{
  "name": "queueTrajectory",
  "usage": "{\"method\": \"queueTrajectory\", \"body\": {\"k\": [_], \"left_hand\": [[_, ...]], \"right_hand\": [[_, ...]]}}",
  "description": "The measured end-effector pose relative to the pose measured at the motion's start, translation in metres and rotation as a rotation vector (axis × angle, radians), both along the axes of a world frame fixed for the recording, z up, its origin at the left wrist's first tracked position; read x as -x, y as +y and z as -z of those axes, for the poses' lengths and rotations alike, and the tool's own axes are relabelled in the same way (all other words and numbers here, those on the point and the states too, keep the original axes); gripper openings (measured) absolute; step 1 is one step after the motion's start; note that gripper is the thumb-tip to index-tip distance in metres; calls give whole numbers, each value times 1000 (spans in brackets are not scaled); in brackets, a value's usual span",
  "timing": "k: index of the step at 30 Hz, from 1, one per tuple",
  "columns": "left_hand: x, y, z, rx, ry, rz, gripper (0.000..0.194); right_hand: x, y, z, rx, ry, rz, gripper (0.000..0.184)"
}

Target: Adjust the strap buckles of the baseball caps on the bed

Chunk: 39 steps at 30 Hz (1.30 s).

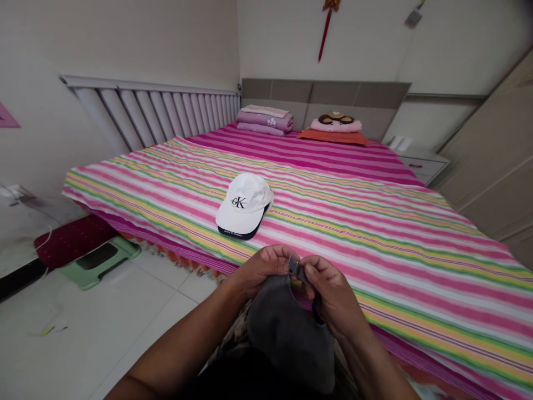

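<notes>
Close to my body, both hands hold a dark grey cap (287, 322) by the adjustable strap at its back opening. My left hand (266, 269) pinches the strap's left part between thumb and fingers. On the other side, my right hand (331, 291) grips the strap's right part, its fingertips almost meeting those of the left. A small buckle (294, 266) seems to sit between the fingertips, partly covered. Beyond my hands, a white cap (245, 203) with black lettering rests on the striped sheet (333, 205), its brim pointing toward me.
The bed has a grey headboard (358, 100), with folded purple bedding (266, 119) and an orange pillow (333, 136) near it. A radiator (158, 111) runs along the left wall. On the floor at left lies a green stool (100, 261). A nightstand (425, 165) stands at far right.
</notes>
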<state>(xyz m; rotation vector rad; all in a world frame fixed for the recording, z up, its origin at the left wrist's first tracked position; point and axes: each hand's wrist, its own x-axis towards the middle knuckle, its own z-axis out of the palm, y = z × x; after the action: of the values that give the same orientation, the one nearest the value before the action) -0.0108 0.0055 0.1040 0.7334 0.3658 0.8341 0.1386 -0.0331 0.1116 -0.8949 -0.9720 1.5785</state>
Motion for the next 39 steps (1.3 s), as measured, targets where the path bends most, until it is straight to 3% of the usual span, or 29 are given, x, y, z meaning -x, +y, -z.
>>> {"method": "queueTrajectory", "body": {"k": [9,14,19,25,39], "left_hand": [[5,3,11,36,-73,-16,26],[4,1,9,54,-55,18,33],[5,0,7,85,-51,30,31],[6,2,11,53,-23,22,32],[4,0,9,50,-46,11,31]], "right_hand": [[-8,-7,6,74,-155,-149,25],[-7,-6,6,85,-138,-101,24],[-6,-5,2,58,-57,-123,23],[-5,-4,0,102,-156,-109,29],[1,1,3,59,-53,-91,28]]}}
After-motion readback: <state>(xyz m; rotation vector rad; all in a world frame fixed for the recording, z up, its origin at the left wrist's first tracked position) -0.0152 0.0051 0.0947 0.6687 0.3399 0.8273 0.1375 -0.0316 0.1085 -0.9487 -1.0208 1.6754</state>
